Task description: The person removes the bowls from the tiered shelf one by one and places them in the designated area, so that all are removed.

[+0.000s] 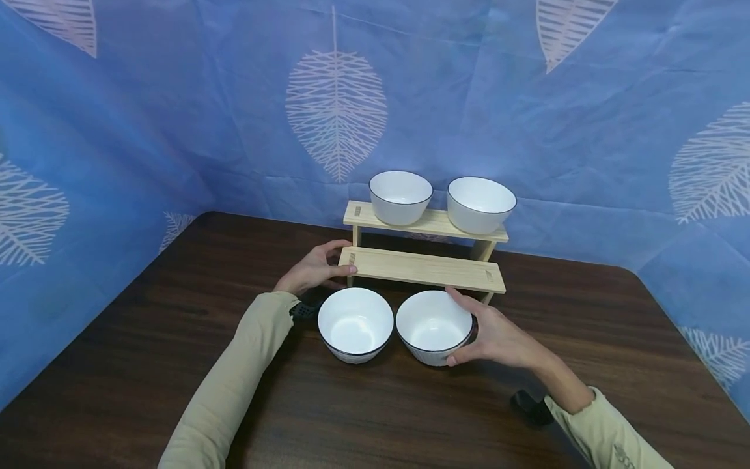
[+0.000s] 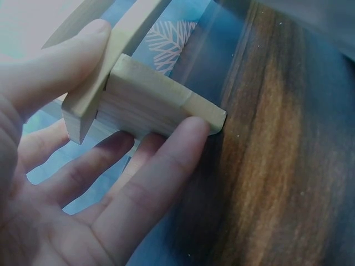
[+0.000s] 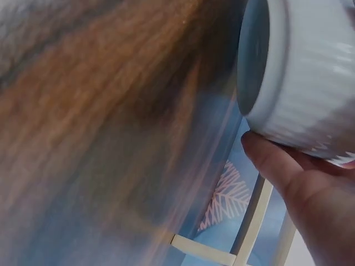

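My left hand (image 1: 313, 268) holds the left end of the lower tier of a two-step wooden rack (image 1: 424, 268). In the left wrist view the thumb (image 2: 91, 41) lies on top of the board, and the fingers spread by the rack's leg (image 2: 161, 100). My right hand (image 1: 498, 335) grips the right side of a white bowl (image 1: 433, 322) with a dark rim, its thumb on the near side. The right wrist view shows that bowl's foot and underside (image 3: 256, 61) raised off the table. Just left of it stands a similar white bowl (image 1: 355, 322).
Two more white bowls, a left one (image 1: 401, 198) and a right one (image 1: 480, 205), stand on the rack's upper tier (image 1: 436, 223). Under everything is a dark wooden table (image 1: 146, 339). A blue cloth (image 1: 234, 98) with leaf prints hangs behind the rack.
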{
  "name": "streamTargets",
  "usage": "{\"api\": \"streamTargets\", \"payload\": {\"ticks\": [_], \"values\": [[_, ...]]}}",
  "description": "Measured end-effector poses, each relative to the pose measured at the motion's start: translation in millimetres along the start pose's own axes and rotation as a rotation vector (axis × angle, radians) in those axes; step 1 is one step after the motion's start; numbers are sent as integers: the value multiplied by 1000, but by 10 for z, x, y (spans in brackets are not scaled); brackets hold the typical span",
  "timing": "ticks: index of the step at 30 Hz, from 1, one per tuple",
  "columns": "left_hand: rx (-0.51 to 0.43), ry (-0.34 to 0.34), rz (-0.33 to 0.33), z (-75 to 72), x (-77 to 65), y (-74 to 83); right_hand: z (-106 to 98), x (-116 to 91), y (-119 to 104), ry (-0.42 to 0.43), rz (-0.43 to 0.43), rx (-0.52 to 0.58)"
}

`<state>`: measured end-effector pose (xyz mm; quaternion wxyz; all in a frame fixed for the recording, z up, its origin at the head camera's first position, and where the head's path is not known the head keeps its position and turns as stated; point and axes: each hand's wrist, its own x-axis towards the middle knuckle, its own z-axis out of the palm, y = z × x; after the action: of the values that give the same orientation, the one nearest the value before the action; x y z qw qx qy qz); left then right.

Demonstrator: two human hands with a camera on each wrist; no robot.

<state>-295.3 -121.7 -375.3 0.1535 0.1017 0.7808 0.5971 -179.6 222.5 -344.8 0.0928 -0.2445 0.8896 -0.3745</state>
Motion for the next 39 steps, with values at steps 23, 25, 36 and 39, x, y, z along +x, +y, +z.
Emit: {"api": "streamTargets", "payload": {"ticks": [23,25,36,39], "values": [[12,-10,16,-11,21,-26,-52,-27,95,-194,-50,137],[6,-9,8,-8,27,-22,-96,-19,102,-212,-54,173],[-3,-4,5,-8,34,-7,-374,67,44,-73,-108,262],[-1,-8,1,-7,32,-16,-411,79,15,3,-75,260]]}}
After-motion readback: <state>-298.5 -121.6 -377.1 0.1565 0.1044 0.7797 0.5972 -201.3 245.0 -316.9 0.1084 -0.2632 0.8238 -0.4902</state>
